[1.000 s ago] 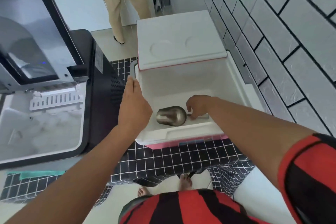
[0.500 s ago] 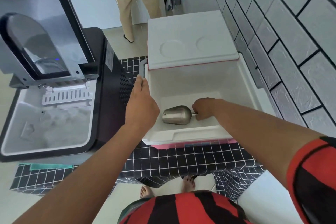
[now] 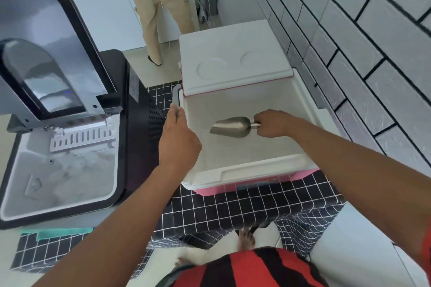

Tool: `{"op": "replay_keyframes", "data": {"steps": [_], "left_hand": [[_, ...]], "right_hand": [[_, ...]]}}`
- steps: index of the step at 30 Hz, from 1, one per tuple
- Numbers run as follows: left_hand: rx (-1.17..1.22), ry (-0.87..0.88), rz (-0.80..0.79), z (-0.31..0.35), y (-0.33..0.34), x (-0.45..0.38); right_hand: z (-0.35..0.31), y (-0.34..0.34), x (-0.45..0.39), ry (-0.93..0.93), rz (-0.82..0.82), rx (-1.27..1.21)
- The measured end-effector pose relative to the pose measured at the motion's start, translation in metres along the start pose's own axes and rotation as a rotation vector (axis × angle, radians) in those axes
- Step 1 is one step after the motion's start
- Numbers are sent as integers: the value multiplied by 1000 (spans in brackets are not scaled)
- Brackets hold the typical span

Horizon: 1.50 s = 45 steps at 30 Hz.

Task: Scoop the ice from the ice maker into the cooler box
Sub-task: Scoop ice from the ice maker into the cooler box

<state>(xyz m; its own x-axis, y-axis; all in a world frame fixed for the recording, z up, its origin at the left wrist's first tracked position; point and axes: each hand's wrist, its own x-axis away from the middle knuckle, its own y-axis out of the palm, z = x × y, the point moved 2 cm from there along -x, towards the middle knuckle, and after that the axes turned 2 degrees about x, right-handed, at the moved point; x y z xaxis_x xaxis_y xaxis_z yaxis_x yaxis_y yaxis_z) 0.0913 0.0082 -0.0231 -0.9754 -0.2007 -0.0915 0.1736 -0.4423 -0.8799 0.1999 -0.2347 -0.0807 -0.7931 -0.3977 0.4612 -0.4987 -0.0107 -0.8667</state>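
Head view: at centre frame the right hand is curled round the handle of the metal scoop, which lies low inside the open cooler box, mouth pointing toward the frame's left. The left hand rests with straight fingers on the box's left rim, steadying it. The box looks bare of ice, so the step in hand is likely lifting the scoop out. It would go best lifted clear of the left wall, then carried left to the ice maker, whose lid stands raised at upper left, while the left hand keeps the box from sliding on the checked table. The ice in the bin is pale and blurred; its depth is unclear. The scoop's handle is hidden in the fist.
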Motion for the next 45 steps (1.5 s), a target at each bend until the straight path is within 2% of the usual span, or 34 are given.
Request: {"op": "replay_keyframes", "data": {"steps": [4, 7, 11, 15, 21, 24, 28, 31, 34, 37, 40, 42, 45], "left_hand": [[101, -12, -13, 1, -4, 0], [263, -11, -35, 1, -16, 2], [504, 125, 50, -2, -59, 11], [603, 263, 134, -38, -116, 18], [465, 268, 308, -137, -177, 27], [279, 211, 358, -193, -195, 32], [-19, 94, 237, -251, -198, 36], [96, -49, 113, -263, -186, 39], [138, -64, 72, -271, -186, 40], [149, -28, 57, -270, -187, 40], [182, -41, 51, -270, -188, 41], [188, -42, 62, -267, -188, 42], [161, -22, 72, -268, -189, 42]], "right_hand": [[2, -8, 34, 36, 110, -149], [-4, -15, 58, 123, 220, -294], [-33, -29, 85, 166, 343, -496], [-92, -47, 98, 59, 391, -585], [-193, -65, 113, -127, 438, -593], [-236, -70, 116, -199, 437, -491], [-286, -77, 113, -278, 455, -335], [-304, -83, 109, -275, 480, -223], [-327, -84, 103, -290, 485, -81], [-341, -91, 97, -245, 503, 218], [-362, -100, 93, -199, 518, 649], [-376, -106, 94, -162, 473, 868], [-396, -103, 87, -132, 383, 973]]}}
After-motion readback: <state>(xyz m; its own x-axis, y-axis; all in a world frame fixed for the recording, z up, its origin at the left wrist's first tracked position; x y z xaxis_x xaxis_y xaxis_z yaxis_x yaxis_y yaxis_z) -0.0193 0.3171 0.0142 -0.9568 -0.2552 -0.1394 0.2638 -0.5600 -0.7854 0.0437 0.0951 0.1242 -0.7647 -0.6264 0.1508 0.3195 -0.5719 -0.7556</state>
